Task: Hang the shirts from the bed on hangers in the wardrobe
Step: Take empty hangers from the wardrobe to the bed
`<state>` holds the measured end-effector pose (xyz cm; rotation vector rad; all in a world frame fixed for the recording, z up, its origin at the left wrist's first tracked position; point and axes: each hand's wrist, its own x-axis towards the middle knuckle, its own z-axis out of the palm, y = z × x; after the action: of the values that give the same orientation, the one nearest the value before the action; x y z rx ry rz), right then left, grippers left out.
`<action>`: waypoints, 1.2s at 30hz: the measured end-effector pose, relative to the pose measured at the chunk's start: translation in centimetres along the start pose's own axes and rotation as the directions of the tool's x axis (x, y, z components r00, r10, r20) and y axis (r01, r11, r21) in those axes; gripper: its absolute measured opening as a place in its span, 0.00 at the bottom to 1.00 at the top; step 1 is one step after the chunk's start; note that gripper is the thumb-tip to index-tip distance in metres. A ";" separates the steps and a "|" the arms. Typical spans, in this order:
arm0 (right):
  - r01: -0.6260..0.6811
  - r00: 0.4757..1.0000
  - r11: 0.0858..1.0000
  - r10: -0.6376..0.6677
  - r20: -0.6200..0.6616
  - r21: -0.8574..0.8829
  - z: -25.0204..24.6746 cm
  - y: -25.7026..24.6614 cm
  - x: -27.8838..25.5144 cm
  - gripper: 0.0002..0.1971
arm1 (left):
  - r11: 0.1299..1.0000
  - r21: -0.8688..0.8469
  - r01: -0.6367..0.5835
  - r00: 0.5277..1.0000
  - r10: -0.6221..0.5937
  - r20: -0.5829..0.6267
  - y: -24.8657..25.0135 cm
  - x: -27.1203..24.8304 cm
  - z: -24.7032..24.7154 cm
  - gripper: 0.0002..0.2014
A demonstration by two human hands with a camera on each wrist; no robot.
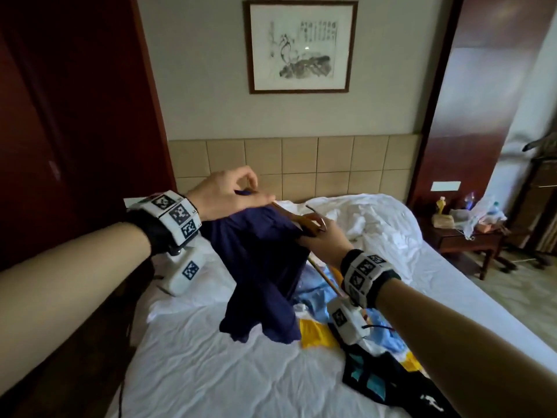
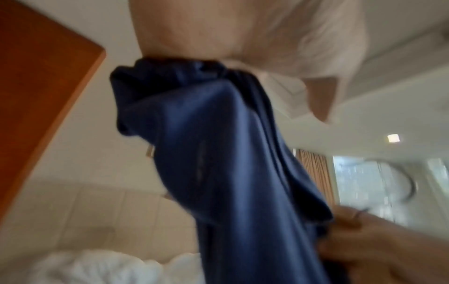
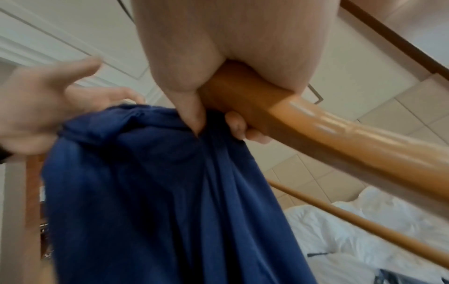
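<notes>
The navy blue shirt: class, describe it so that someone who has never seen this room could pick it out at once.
Start at the white-sheeted bed below the framed ink painting. Above its middle, the left hand and right hand hold up a wooden hanger with the navy blue shirt draped over it. It is the only plain dark blue garment and the only one lifted; the yellow, light blue and black clothes lie flat beside it.

A dark blue shirt (image 1: 265,260) hung bunched on a brown wooden hanger (image 3: 340,134) above the white bed (image 1: 211,372).
</notes>
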<state>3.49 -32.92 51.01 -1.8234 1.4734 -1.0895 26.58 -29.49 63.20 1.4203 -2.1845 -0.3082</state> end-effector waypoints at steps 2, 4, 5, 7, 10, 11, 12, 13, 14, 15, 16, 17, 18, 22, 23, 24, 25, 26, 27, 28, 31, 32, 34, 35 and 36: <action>0.028 0.999 0.996 -0.031 -0.034 -0.085 -1.4 -1.4 0.7 0.28 | 0.918 0.393 -0.054 0.985 -0.017 0.174 -0.3 -1.4 -1.0 0.38; 0.076 0.993 0.987 -0.087 -0.075 -0.138 -2.7 -3.0 1.1 0.28 | 0.827 0.558 -0.069 0.985 -0.032 0.169 -0.8 -1.8 -0.9 0.33; 0.105 0.988 0.986 -0.118 -0.101 -0.131 -3.2 -3.7 1.3 0.26 | 0.848 0.525 -0.072 0.993 0.013 0.115 -1.1 -1.6 -0.7 0.24; 0.137 0.981 0.981 -0.154 -0.120 -0.137 -4.2 -4.8 1.4 0.21 | 0.921 0.380 -0.082 0.996 0.082 0.016 -1.8 -1.3 -0.6 0.11; 0.152 0.979 0.972 -0.173 -0.106 -0.182 -5.3 -5.6 1.0 0.17 | 0.974 0.207 -0.089 0.996 0.092 -0.002 -2.1 -1.0 -0.3 0.13; 0.148 0.979 0.972 -0.171 -0.111 -0.184 -5.6 -5.7 0.8 0.17 | 0.984 0.149 -0.094 0.995 0.096 -0.012 -2.0 -0.9 -0.1 0.13; 0.144 0.979 0.971 -0.168 -0.118 -0.190 -5.9 -5.7 0.6 0.16 | 0.990 0.099 -0.100 0.994 0.104 -0.037 -1.7 -0.8 0.1 0.14; 0.145 0.978 0.970 -0.170 -0.119 -0.196 -6.1 -5.7 0.4 0.16 | 0.992 0.053 -0.110 0.991 0.114 -0.071 -1.5 -0.7 0.3 0.14; 0.144 0.979 0.971 -0.168 -0.114 -0.191 -6.2 -5.5 0.3 0.17 | 0.992 0.025 -0.122 0.987 0.124 -0.102 -1.3 -0.6 0.4 0.14; 0.143 0.980 0.972 -0.165 -0.107 -0.187 -6.3 -5.4 0.1 0.16 | 0.990 0.007 -0.139 0.982 0.138 -0.130 -1.2 -0.3 0.5 0.13; 0.142 0.982 0.972 -0.162 -0.099 -0.187 -6.3 -5.3 0.0 0.16 | 0.989 -0.009 -0.151 0.976 0.147 -0.163 -1.0 -0.2 0.5 0.13; 0.138 0.983 0.971 -0.159 -0.094 -0.197 -6.3 -5.3 -0.2 0.16 | 0.985 -0.035 -0.169 0.966 0.158 -0.204 -0.8 0.0 0.6 0.13; 0.134 0.983 0.969 -0.156 -0.093 -0.208 -6.2 -5.2 -0.3 0.16 | 0.982 -0.073 -0.176 0.956 0.152 -0.249 -0.7 0.1 0.7 0.14; 0.081 0.994 0.990 -0.090 -0.067 -0.118 -6.2 -4.9 -0.6 0.18 | 0.969 -0.224 -0.101 0.919 0.005 -0.394 -0.2 0.7 0.8 0.07; 0.065 0.996 0.994 -0.071 -0.061 -0.084 -6.2 -4.9 -0.7 0.17 | 0.971 -0.226 -0.080 0.913 -0.019 -0.409 -0.1 0.6 0.9 0.01; 0.055 0.997 0.997 -0.058 -0.055 -0.058 -6.3 -4.8 -0.8 0.16 | 0.975 -0.208 -0.072 0.911 -0.021 -0.412 0.0 0.6 1.0 0.05; 0.042 0.998 0.998 -0.044 -0.050 -0.036 -6.4 -4.8 -0.8 0.16 | 0.982 -0.180 -0.064 0.918 -0.013 -0.396 0.0 0.7 1.1 0.10; 0.032 0.999 0.999 -0.033 -0.041 -0.016 -6.5 -4.9 -0.9 0.15 | 0.984 -0.169 -0.049 0.927 -0.018 -0.375 0.1 0.7 1.3 0.15; 0.024 0.999 1.000 -0.024 -0.034 0.006 -6.4 -5.0 -1.1 0.15 | 0.985 -0.171 -0.040 0.933 -0.024 -0.359 0.2 0.7 1.4 0.19; 0.026 0.999 0.999 -0.026 -0.026 0.036 -6.3 -5.3 -1.3 0.15 | 0.981 -0.192 -0.039 0.942 -0.028 -0.335 0.4 0.7 1.6 0.21; 0.098 0.995 0.977 -0.096 -0.016 0.192 -5.5 -6.7 -2.2 0.18 | 0.962 -0.262 -0.081 0.971 0.016 -0.240 1.4 0.8 2.0 0.13; 0.124 0.992 0.963 -0.123 -0.022 0.240 -5.0 -7.3 -2.5 0.18 | 0.954 -0.282 -0.106 0.976 0.045 -0.214 2.0 0.8 2.2 0.09; 0.150 0.988 0.930 -0.147 -0.035 0.336 -3.7 -8.2 -3.0 0.16 | 0.923 -0.367 -0.116 0.985 0.060 -0.163 2.7 0.7 2.9 0.09; 0.142 0.990 0.905 -0.136 -0.042 0.402 -3.0 -8.5 -3.2 0.13 | 0.902 -0.420 -0.095 0.991 0.045 -0.127 3.0 0.4 3.2 0.11; 0.124 0.992 0.878 -0.117 -0.045 0.461 -2.5 -8.6 -3.4 0.11 | 0.883 -0.465 -0.062 0.995 0.018 -0.097 3.1 0.1 3.6 0.14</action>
<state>5.61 -27.37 58.50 -1.5765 0.9983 -1.3816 22.22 -28.60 61.55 1.0916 -1.8912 -0.6919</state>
